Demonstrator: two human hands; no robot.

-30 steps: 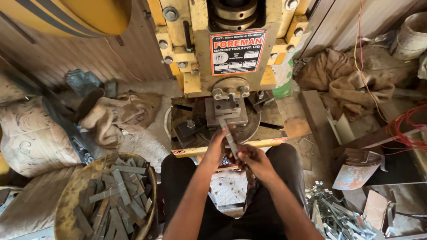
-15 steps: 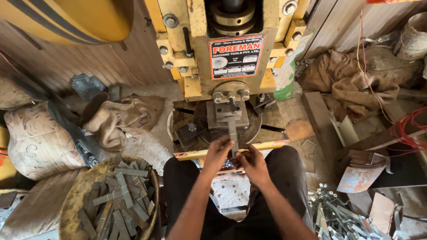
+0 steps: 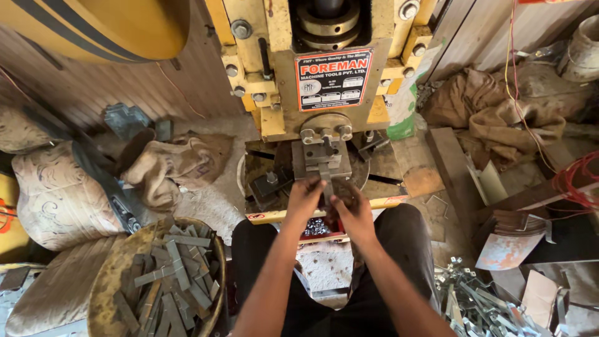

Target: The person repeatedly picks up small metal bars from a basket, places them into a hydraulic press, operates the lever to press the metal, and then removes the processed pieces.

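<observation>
A yellow press machine (image 3: pixel 274 93) stands in front of me, with a grey die block (image 3: pixel 321 159) at its base. A narrow flat metal strip (image 3: pixel 326 181) lies lengthwise into the die. My left hand (image 3: pixel 304 198) and my right hand (image 3: pixel 353 209) both grip the near end of that strip, just below the die. A red tray (image 3: pixel 324 236) with small bright metal bits sits under my hands, between my knees.
A round rusty basin (image 3: pixel 118 274) with several flat metal strips sits at my lower left. Stuffed sacks (image 3: pixel 59 200) and brown cloth (image 3: pixel 175 165) lie to the left. Shiny punched metal pieces (image 3: pixel 480 299) are piled at lower right, with boards and red wire beyond.
Both hands have pushed forward toward the die with the strip. One second ago the strip stood tilted between my hands; now it lies straight into the die block.
</observation>
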